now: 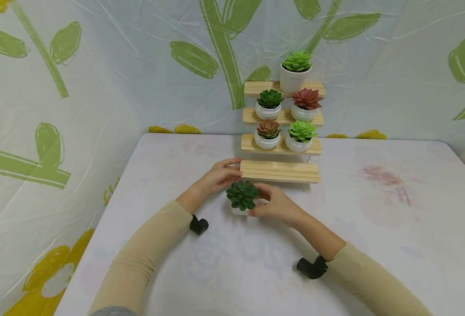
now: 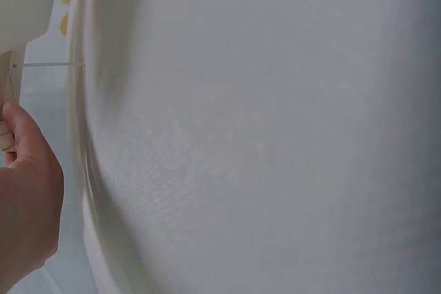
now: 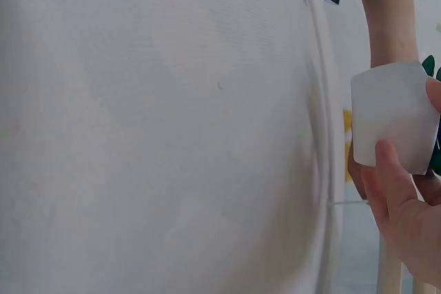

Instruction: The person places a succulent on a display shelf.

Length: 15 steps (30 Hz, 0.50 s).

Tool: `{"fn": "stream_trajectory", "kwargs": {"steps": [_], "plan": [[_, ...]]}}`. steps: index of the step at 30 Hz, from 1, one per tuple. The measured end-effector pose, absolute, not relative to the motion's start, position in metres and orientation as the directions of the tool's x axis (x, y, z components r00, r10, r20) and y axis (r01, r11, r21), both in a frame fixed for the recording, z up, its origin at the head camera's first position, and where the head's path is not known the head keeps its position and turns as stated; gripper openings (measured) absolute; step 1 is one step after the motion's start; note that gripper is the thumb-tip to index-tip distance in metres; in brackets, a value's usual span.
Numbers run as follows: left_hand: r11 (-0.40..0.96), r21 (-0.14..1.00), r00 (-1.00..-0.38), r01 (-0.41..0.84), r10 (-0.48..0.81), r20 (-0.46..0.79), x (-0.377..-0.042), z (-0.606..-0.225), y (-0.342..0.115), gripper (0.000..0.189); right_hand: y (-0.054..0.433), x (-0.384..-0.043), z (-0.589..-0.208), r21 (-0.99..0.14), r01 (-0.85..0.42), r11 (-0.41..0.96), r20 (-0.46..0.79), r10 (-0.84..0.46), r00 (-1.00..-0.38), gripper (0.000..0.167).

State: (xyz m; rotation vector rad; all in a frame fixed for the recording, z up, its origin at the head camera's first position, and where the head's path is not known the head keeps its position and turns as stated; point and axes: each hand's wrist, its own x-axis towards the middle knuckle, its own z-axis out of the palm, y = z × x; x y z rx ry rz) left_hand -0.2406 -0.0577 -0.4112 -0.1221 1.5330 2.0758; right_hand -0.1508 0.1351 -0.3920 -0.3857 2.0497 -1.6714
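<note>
My right hand (image 1: 279,205) grips the white pot (image 3: 391,111) of a dark green artificial succulent (image 1: 242,195), just in front of the wooden plant stand. In the right wrist view, fingers and thumb reach round the pot's sides. My left hand (image 1: 219,176) holds the left end of the stand's lowest board (image 1: 279,171), which bears no pot. The left wrist view has that hand (image 2: 31,184) at its left edge, with fingertips at the end of the wood.
Potted succulents stand on the upper steps: a bright green one (image 1: 297,62) on top, a dark green (image 1: 269,99) and a red one (image 1: 306,99) below, then a brownish (image 1: 268,130) and a light green one (image 1: 301,131). A printed cloth (image 1: 109,87) hangs behind the white table (image 1: 224,281).
</note>
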Motion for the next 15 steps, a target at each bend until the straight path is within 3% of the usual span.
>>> {"fn": "stream_trajectory", "kwargs": {"steps": [15], "plan": [[-0.182,0.849,-0.837,-0.497,0.357,-0.414,-0.242,-0.411,-0.057,0.054,0.152,-0.155,-0.382,-0.977,0.040,0.208,-0.134,-0.461,-0.877,0.058]]}}
